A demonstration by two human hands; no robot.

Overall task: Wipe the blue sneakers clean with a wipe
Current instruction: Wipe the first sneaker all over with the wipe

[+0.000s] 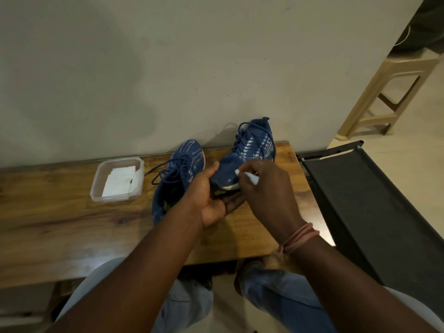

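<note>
Head view, person seated at a wooden table [72,227] set against a pale wall [144,68]. Left hand [211,198] palm up under the toe of the right-side blue sneaker [247,155], thumb lying on the toe's upper side, fingers cupped beneath the sole; the toe is lifted toward the person, and the heel end points at the wall and appears to rest at the table's far edge, contact not clear from this angle. Right hand [266,188] is closed around a white wipe [247,177], fingers curled, pressing it against the toe area just above the white sole edge; only a small part of the wipe shows past the fingers. Pink cord band [298,239] wound round the right wrist. Second blue sneaker [177,169] lies flat on the table just left of the held one, laces loose, heel opening toward the person, partly covered by the left forearm. Clear plastic container [117,180] stands left of it, holding folded white wipes [120,182]. Dark fabric chair [360,200] beside the table's right end; beige plastic stool [394,92] farther back on the floor
</note>
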